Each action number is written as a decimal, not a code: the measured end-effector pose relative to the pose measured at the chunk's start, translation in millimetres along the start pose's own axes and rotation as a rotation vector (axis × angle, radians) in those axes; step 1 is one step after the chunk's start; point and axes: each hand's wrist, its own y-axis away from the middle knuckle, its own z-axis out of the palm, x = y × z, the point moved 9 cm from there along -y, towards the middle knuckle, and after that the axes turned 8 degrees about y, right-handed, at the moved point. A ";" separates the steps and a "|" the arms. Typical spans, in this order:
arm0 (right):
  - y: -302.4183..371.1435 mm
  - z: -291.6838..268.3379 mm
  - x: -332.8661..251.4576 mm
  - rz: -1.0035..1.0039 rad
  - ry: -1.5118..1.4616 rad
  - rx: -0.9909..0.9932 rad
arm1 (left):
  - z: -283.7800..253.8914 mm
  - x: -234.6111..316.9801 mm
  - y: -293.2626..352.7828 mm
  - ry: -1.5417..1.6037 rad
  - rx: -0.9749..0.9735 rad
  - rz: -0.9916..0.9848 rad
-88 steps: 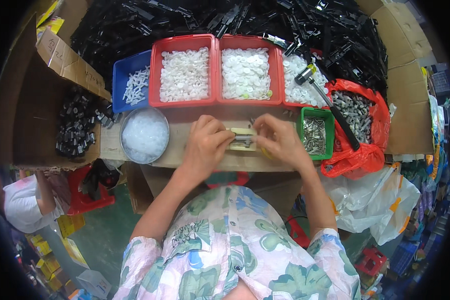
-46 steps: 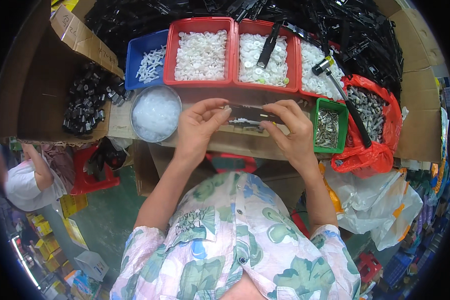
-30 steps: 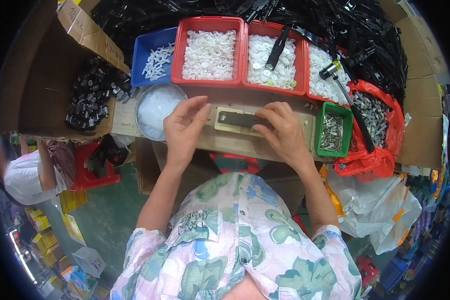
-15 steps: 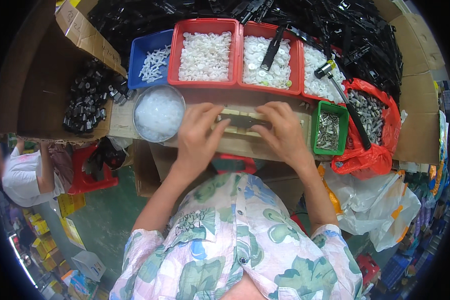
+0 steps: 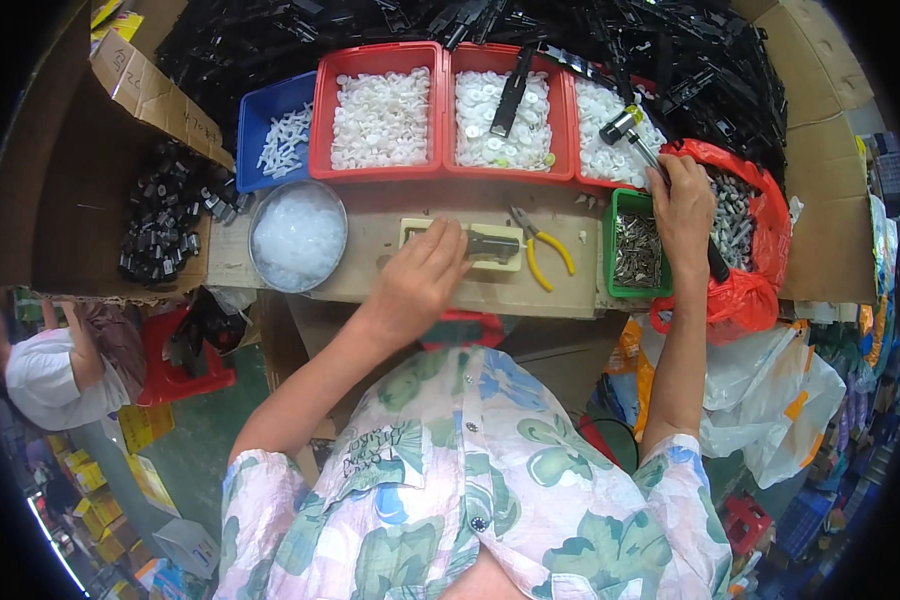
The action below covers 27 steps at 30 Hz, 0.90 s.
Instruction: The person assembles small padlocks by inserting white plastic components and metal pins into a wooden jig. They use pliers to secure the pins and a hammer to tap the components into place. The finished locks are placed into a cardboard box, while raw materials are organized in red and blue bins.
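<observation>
My left hand (image 5: 422,272) is over a cream-coloured jig (image 5: 411,226), its fingers closed together on a dark, elongated part (image 5: 492,244) that lies in the jig. Its palm hides the left portion of that part. Off to the right, my right hand (image 5: 684,210) has its fingers wrapped round the handle of a small hammer (image 5: 622,124). The hammer's yellow-and-dark head rests by the white pieces, and its black handle end slants across a red bag. Pliers with yellow handles (image 5: 536,262) lie on the bench beside the jig, jaws pointing away from me.
Red bins (image 5: 437,120) of white plastic pieces line the back, with a blue bin (image 5: 246,140) at their left. A round metal bowl (image 5: 343,222) stands left of the jig. The green tray (image 5: 636,291) holds metal pins, beside the red bag (image 5: 740,312). Black parts (image 5: 370,25) are heaped behind.
My right hand has left the jig and moved right onto the hammer handle. My left hand stays at the dark part. The pliers, hidden before, now show.
</observation>
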 end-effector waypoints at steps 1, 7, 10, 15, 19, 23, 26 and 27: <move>-1.5 1.6 -1.8 -0.013 0.009 -0.004 | -0.3 1.1 -0.4 -0.020 -0.005 0.017; 8.4 -16.8 -2.9 0.061 -0.103 0.080 | 5.6 1.3 -2.8 -0.033 -0.048 0.152; 14.9 -39.7 -27.0 0.074 -0.311 0.035 | 5.4 3.3 2.2 -0.069 -0.025 0.153; 57.6 -40.5 -91.4 -0.005 -0.637 -0.266 | 7.1 3.6 2.0 -0.093 -0.028 0.180; 85.0 -18.2 -130.0 -0.156 -0.626 -0.444 | 6.5 4.9 -0.9 -0.106 -0.030 0.197; 67.4 -50.8 -134.3 -0.161 -0.637 -0.332 | 5.4 3.6 0.4 -0.082 -0.014 0.187; 57.9 -91.0 -128.8 -0.115 -0.707 -0.176 | 3.6 3.6 1.3 -0.068 -0.006 0.189; 61.0 -83.3 -133.1 -0.147 -0.683 -0.196 | 3.5 3.6 1.8 -0.066 -0.002 0.183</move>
